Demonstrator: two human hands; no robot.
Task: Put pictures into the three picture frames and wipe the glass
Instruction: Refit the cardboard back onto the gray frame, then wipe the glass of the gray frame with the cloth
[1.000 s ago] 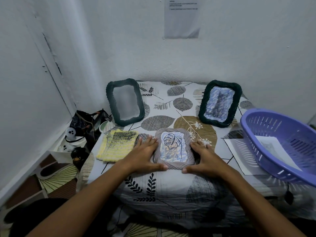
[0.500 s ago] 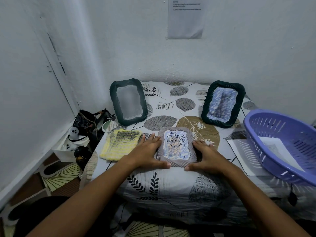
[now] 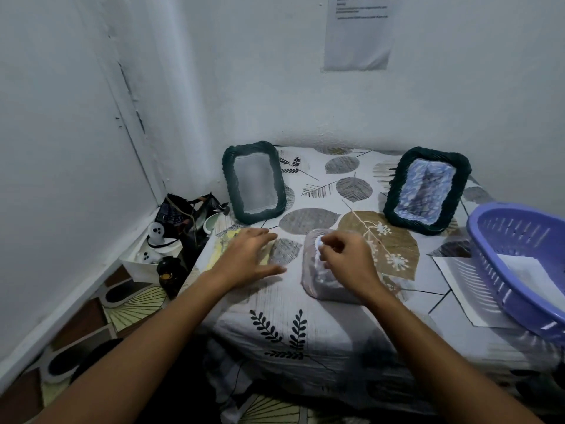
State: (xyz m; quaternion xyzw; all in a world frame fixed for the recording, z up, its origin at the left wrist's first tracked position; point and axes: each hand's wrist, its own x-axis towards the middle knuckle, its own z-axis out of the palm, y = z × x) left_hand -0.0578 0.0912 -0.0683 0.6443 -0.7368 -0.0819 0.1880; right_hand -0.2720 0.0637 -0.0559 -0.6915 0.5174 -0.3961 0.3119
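A grey frame is lying flat at the centre of the picture, on the leaf-patterned surface, and is blurred; only a strip of its picture is being shown, pale blue, beside the knuckles. It is being covered by the right hand, whose fingers are being curled over its upper part; whether the frame is actually being gripped cannot be told through the blur. The left hand is being held flat and released just left of the frame, fingers spread and straight, over a yellow cloth of which only an edge is being shown. Both forearms are being stretched in from the lower edge.

Three frames are being counted. Two dark green ones are standing upright toward the back: the left green frame, at centre left, with only a grey, blurred pane being shown, and the right green frame, at centre right, filled with a bluish picture.

At the right edge, one purple basket is resting on a white sheet, with one more paper inside it.
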